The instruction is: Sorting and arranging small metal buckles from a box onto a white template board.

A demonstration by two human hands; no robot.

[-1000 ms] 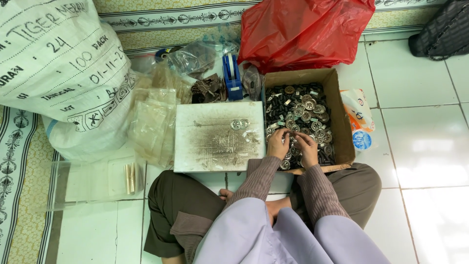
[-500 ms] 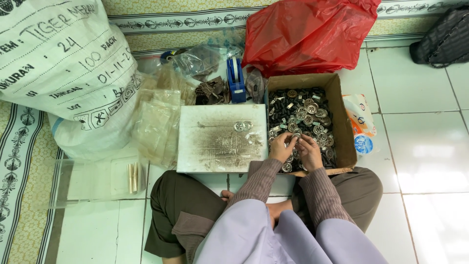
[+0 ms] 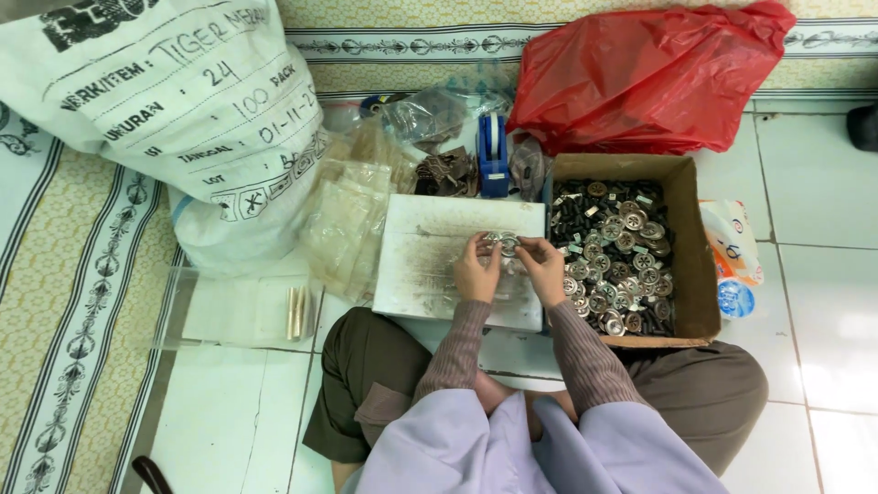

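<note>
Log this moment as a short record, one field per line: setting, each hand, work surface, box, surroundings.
setting: person seated cross-legged on a tiled floor
left hand: pinching small round metal parts over the board
right hand: fingers on the same parts
work surface: scuffed white board
box: open cardboard box full of round metal pieces
surroundings: large white sack, red plastic bag, clear bags, blue tape dispenser

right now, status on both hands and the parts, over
Left hand and right hand both pinching small round metal pieces over the white board. Cardboard box of like parts beside right hand. Nothing between hands and box.
</note>
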